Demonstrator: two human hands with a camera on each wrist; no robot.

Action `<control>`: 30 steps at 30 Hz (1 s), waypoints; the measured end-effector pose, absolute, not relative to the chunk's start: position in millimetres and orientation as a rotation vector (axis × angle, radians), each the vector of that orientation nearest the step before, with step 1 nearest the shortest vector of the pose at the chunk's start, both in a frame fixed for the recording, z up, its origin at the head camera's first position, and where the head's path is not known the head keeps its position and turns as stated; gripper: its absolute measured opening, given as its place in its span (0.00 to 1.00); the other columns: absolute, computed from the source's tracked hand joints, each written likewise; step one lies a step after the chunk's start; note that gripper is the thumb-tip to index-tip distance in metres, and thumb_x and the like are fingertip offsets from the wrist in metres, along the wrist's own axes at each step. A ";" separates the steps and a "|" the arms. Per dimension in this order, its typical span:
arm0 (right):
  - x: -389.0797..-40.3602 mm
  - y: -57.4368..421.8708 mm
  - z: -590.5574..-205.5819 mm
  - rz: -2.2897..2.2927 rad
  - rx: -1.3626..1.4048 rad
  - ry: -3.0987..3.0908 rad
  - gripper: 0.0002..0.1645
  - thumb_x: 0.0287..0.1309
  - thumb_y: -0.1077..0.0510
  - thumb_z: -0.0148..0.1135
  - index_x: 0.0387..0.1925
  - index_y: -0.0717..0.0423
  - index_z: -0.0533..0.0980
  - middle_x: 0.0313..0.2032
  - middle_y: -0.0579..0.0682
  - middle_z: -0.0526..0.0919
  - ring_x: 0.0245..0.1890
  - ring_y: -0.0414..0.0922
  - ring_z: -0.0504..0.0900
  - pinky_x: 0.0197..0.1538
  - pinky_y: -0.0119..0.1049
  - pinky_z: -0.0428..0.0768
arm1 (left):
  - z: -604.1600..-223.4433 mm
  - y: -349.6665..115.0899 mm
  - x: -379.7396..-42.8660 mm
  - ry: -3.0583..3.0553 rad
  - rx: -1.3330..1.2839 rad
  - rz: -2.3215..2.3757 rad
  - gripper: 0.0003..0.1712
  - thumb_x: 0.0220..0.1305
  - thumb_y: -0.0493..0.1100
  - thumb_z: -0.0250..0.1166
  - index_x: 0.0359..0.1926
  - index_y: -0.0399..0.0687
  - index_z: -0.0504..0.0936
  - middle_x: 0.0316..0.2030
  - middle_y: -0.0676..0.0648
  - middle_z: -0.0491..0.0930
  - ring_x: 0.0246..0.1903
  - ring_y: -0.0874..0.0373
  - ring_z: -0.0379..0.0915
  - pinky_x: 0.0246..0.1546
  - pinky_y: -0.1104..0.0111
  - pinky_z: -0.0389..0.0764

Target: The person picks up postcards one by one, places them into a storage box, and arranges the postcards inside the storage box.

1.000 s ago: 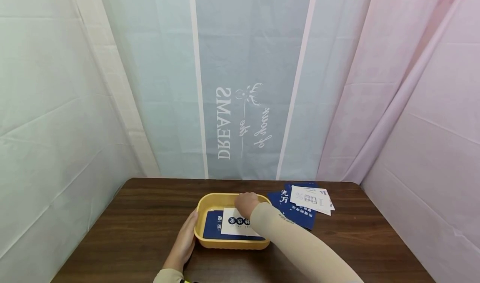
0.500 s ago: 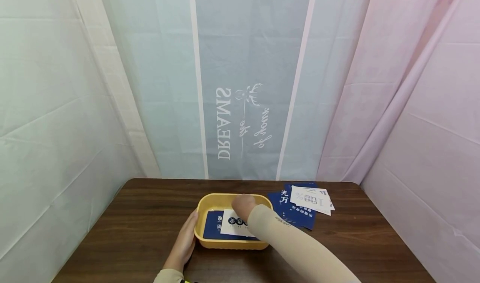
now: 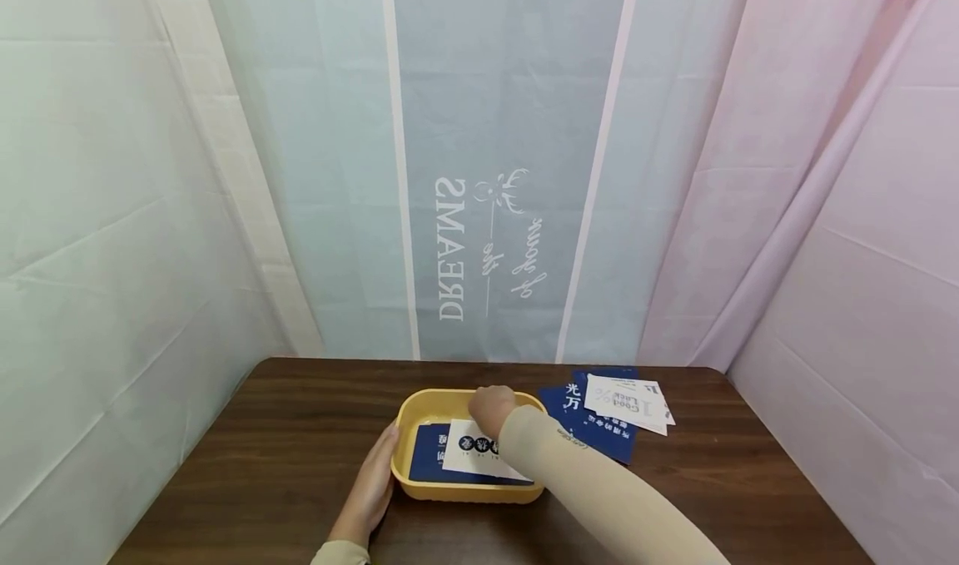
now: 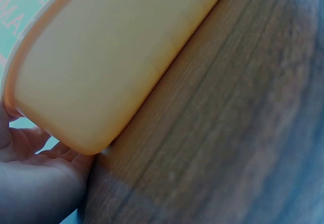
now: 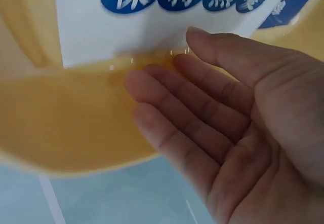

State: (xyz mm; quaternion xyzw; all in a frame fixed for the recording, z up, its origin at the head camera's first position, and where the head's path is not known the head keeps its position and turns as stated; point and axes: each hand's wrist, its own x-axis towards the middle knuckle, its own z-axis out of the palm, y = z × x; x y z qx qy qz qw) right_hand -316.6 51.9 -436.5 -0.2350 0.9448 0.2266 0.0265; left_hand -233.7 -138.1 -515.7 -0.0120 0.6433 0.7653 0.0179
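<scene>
A yellow tray (image 3: 470, 492) stands on the table with a dark blue card (image 3: 429, 453) and a white card (image 3: 460, 458) lying in it. The white card bears blue circles with characters and overlaps the blue one. My left hand (image 3: 372, 482) rests against the tray's left end, fingers along the outer wall. In the head view my right hand (image 3: 492, 408) reaches over the back rim into the tray. The right wrist view shows its fingers fairly straight and spread from the thumb (image 5: 212, 46), beside the white card's edge, with nothing gripped. The sleeve hides the tray's right part.
Right of the tray, several blue cards (image 3: 605, 442) and white cards (image 3: 628, 400) lie in a loose overlapping pile near the table's back edge. The brown wooden table (image 3: 285, 440) is bordered by hanging cloth (image 3: 509, 91) behind and at both sides.
My right hand dipped slightly left and came back to the right. The white card now lies at a slightly different angle. My left hand stays at the tray's end.
</scene>
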 end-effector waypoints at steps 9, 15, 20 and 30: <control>-319.6 66.1 -413.3 0.764 -0.750 2.876 0.11 0.66 0.53 0.64 0.27 0.49 0.83 0.19 0.44 0.77 0.17 0.39 0.71 0.25 0.32 0.79 | -514.8 -138.7 -236.4 2.012 -0.064 2.380 0.42 0.81 0.57 0.40 0.77 0.28 0.42 0.76 0.29 0.40 0.75 0.36 0.33 0.72 0.42 0.38; -316.0 85.5 -406.2 0.839 -0.796 2.953 0.23 0.69 0.40 0.56 0.23 0.49 0.78 0.15 0.44 0.72 0.15 0.40 0.67 0.25 0.35 0.76 | -517.0 -137.7 -235.2 1.991 -0.061 2.391 0.40 0.82 0.55 0.40 0.77 0.28 0.42 0.76 0.29 0.40 0.75 0.36 0.34 0.73 0.43 0.38; -314.8 104.5 -401.8 0.932 -0.870 2.997 0.27 0.70 0.35 0.53 0.27 0.50 0.79 0.14 0.44 0.71 0.14 0.41 0.67 0.24 0.36 0.77 | -516.4 -137.7 -234.4 1.992 -0.050 2.402 0.39 0.82 0.54 0.40 0.77 0.28 0.42 0.76 0.29 0.40 0.75 0.37 0.34 0.73 0.44 0.38; -333.7 152.2 -410.8 0.861 -0.828 3.085 0.22 0.73 0.40 0.53 0.33 0.50 0.81 0.19 0.46 0.76 0.20 0.44 0.77 0.31 0.42 0.83 | -515.8 -137.3 -234.4 2.007 -0.087 2.376 0.39 0.82 0.55 0.39 0.77 0.29 0.42 0.76 0.29 0.39 0.75 0.36 0.34 0.72 0.43 0.38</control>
